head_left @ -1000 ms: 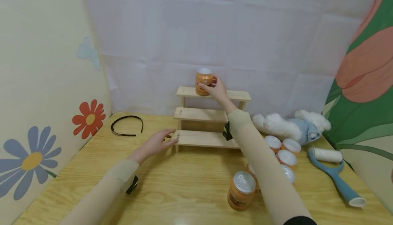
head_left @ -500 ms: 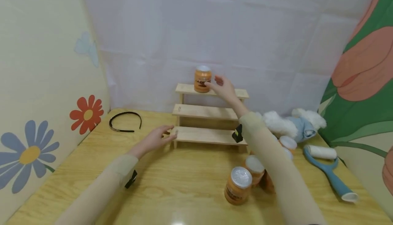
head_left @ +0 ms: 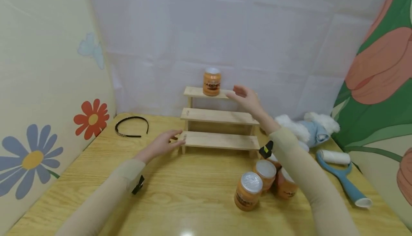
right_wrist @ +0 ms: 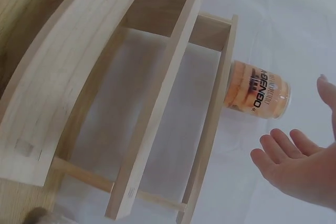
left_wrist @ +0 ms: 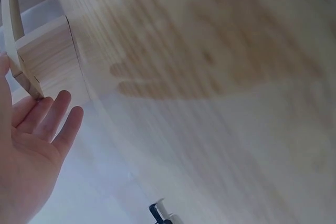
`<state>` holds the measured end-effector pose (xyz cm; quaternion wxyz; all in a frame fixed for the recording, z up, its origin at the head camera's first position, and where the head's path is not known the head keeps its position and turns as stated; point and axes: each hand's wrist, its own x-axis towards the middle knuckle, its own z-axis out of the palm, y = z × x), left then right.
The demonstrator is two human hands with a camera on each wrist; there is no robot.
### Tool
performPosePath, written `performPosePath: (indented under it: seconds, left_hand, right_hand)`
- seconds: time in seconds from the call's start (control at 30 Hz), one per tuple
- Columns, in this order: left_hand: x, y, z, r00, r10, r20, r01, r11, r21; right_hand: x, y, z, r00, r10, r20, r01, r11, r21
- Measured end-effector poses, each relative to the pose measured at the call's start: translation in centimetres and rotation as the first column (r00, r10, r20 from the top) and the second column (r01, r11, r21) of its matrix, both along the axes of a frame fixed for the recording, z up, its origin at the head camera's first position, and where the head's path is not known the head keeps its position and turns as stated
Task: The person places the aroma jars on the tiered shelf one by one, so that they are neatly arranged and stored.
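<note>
An orange can (head_left: pixel 211 82) with a silver lid stands upright on the top step of a three-tier wooden shelf (head_left: pixel 220 140), left of its middle. Right of that can, my right hand (head_left: pixel 247 101) is empty, its fingers loosely bent; the right wrist view shows a gap between the hand (right_wrist: pixel 299 166) and the can (right_wrist: pixel 258 90). My left hand (head_left: pixel 161 144) touches the left end of the lowest step, and in the left wrist view the fingers of the hand (left_wrist: pixel 37 150) lie at the corner of the wooden board (left_wrist: pixel 23 74).
Several orange cans (head_left: pixel 248 192) stand on the table (head_left: pixel 180 193) at the right front, some partly hidden by my right forearm. Behind them lie a white plush toy in blue (head_left: pixel 313 132) and a blue-handled lint roller (head_left: pixel 347 186). A black headband (head_left: pixel 128 136) lies at the left.
My right hand has let go of the can on the top step and moved away to the right and slightly down. The left hand stays at the shelf's left end.
</note>
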<state>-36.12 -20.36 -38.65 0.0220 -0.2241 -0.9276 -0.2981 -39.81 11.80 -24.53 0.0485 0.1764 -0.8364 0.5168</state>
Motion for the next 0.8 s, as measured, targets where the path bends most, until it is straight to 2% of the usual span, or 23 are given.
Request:
performPosePath:
  seconds: [0.2,0.47,0.6,0.8]
  left_hand:
    - [-0.1,0.0,0.3,1.000,0.010,-0.025,-0.010,1.000,-0.004]
    - [-0.6,-0.2,0.3,0.999,-0.008,-0.050,0.007,1.000,-0.018]
    - [-0.4,-0.1,-0.1,1.000,-0.010,-0.024,0.009,1.000,-0.005]
    - [-0.1,0.1,0.1,1.000,0.012,-0.002,-0.012,1.000,0.012]
  right_hand:
    - [1.2,1.5,0.2,0.999,0.036,-0.019,-0.037,0.999,-0.011]
    - [3.3,3.7,0.0,0.998,0.061,-0.008,-0.061,0.998,0.003]
    - [4.4,4.9,-0.8,0.995,0.095,-0.005,-0.095,0.995,0.024]
    - [5.8,6.6,-2.2,0.994,0.105,0.015,-0.106,0.993,0.053]
